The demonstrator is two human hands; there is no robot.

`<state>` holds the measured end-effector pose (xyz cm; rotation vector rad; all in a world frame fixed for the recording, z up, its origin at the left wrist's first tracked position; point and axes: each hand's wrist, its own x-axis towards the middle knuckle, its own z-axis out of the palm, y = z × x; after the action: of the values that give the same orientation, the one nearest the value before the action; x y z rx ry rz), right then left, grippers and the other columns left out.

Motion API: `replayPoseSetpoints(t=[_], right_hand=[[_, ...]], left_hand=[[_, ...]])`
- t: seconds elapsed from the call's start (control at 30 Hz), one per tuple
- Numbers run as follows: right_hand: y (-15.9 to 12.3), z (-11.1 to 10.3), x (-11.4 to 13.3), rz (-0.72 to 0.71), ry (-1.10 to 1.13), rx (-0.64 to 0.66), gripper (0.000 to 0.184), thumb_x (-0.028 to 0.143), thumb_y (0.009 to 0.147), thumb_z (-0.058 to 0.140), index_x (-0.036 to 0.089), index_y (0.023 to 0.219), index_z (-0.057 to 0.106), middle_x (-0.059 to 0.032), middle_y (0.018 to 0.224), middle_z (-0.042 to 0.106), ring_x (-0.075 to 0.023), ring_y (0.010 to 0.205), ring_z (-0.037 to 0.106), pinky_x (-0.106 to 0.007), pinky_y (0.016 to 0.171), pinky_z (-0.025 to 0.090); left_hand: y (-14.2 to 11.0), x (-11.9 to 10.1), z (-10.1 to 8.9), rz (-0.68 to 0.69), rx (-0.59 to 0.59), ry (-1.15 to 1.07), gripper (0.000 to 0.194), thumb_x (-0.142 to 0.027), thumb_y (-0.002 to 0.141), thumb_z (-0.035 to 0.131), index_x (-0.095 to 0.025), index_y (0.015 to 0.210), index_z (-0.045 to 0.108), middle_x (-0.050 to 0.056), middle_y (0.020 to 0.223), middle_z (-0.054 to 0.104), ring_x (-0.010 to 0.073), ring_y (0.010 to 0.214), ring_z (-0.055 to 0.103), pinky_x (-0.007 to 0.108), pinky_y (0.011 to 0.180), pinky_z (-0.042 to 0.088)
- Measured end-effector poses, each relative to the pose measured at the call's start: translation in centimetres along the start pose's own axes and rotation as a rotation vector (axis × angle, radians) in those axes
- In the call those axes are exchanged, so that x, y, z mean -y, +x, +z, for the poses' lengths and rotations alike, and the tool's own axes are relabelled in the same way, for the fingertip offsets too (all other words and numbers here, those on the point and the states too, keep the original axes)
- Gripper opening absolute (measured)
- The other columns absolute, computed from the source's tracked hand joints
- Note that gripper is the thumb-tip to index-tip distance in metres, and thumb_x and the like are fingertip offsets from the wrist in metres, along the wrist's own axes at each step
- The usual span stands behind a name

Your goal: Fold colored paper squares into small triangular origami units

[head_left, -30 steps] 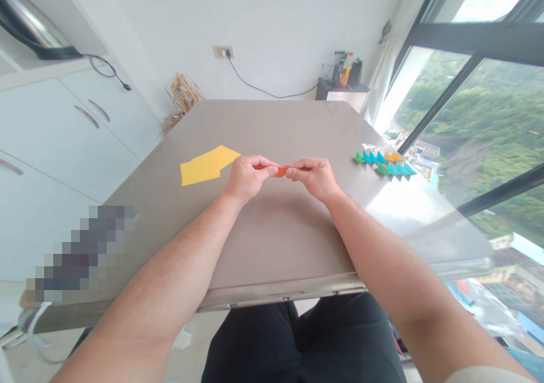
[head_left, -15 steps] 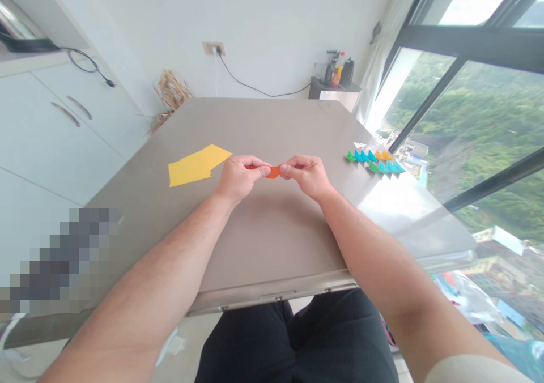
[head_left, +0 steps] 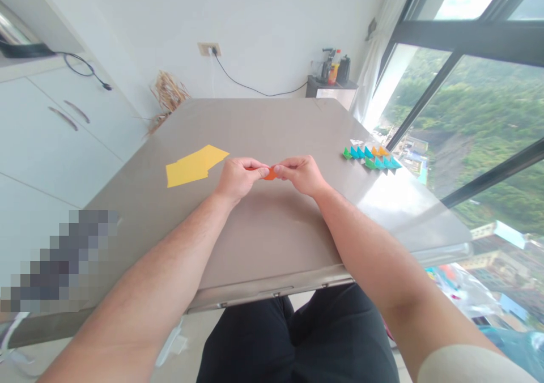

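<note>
A small piece of folded orange paper (head_left: 270, 174) is pinched between both hands above the middle of the table. My left hand (head_left: 238, 180) grips its left end between thumb and fingers. At the right end, the thumb and forefinger of my right hand (head_left: 302, 174) close on it. My fingers cover much of the paper, so its full shape is hidden. Left of my left hand lie overlapping sheets of yellow paper (head_left: 193, 166). Off to the right, small folded paper boats (head_left: 369, 157) in green, blue and orange stand in two rows.
The grey-brown table (head_left: 263, 125) reaches toward the white wall, with its front edge by my legs. A low cabinet (head_left: 331, 90) with bottles on it stands behind the far right corner. Dried stalks (head_left: 168, 95) rise past the far left. Large windows (head_left: 480, 99) line the right side.
My hands have come slightly closer together on the orange paper, with the right hand shifted a little left. The whole view has moved slightly.
</note>
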<state>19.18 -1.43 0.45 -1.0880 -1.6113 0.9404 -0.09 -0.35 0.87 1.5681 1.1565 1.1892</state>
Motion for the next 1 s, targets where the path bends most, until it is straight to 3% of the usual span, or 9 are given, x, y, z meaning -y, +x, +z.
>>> replayPoseSetpoints(t=[0.3, 0.7, 1.0], right_hand=[[0.1, -0.3, -0.1, 0.008, 0.001, -0.055, 0.033, 0.051, 0.078, 0.074, 0.019, 0.079, 0.080, -0.0035, 0.069, 0.070, -0.0165, 0.069, 0.061, -0.030, 0.067, 0.049], [0.0, -0.6, 0.1, 0.018, 0.010, -0.120, 0.033, 0.052, 0.076, 0.076, 0.019, 0.074, 0.078, -0.0044, 0.068, 0.072, -0.0179, 0.069, 0.063, -0.030, 0.067, 0.048], [-0.3, -0.2, 0.3, 0.024, 0.011, -0.098, 0.032, 0.051, 0.077, 0.076, 0.019, 0.073, 0.078, -0.0036, 0.068, 0.071, -0.0170, 0.068, 0.062, -0.029, 0.067, 0.047]], left_hand=[[0.6, 0.5, -0.7, -0.004, -0.058, -0.095, 0.025, -0.034, 0.060, 0.088, -0.017, 0.076, 0.079, 0.005, 0.074, 0.075, 0.0180, 0.070, 0.068, 0.034, 0.075, 0.056], [1.0, 0.9, -1.5, 0.013, -0.063, -0.160, 0.022, -0.033, 0.065, 0.084, -0.016, 0.076, 0.075, 0.004, 0.072, 0.072, 0.0180, 0.071, 0.069, 0.036, 0.078, 0.057], [1.0, 0.5, -1.2, 0.036, -0.123, -0.093, 0.016, -0.029, 0.068, 0.079, -0.016, 0.069, 0.069, 0.001, 0.065, 0.068, 0.0156, 0.066, 0.066, 0.033, 0.075, 0.055]])
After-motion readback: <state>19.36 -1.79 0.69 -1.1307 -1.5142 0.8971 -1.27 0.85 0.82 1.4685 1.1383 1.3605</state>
